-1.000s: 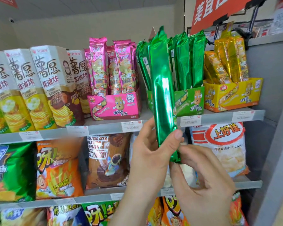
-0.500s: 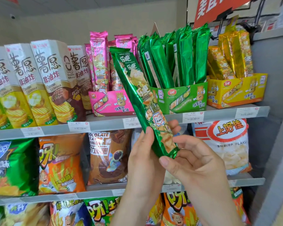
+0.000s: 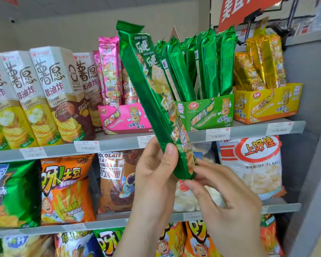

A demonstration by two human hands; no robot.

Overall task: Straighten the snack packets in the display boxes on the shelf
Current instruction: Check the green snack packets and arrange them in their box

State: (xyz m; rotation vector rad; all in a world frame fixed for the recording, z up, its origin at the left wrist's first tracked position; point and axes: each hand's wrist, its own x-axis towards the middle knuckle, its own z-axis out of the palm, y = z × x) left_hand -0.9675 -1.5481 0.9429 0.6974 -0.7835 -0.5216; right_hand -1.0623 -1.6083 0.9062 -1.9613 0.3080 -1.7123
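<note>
Store shelving fills the view, with a red hanging sign at the upper right. Along the grey front edge of the upper shelf stand three open cardboard display boxes: a pink display box near the middle, a green display box just right of it, and a yellow display box at the right end. Each holds upright foil sticks of its own colour: pink packets, green packets, some leaning left, and gold packets. Tall cream cartons of potato crisps fill the shelf's left end.

One long green foil snack packet is outside every box, held up in front of the shelf edge and crossing before the pink and green boxes. It is tilted, its top leaning left, printed face toward the camera.

The left hand grips the packet's lower part, thumb pressed on the front and fingers behind. The right hand pinches the crimped bottom end between thumb and fingertips.

On the shelf below sit an orange crisp bag and a white shrimp flakes bag.
</note>
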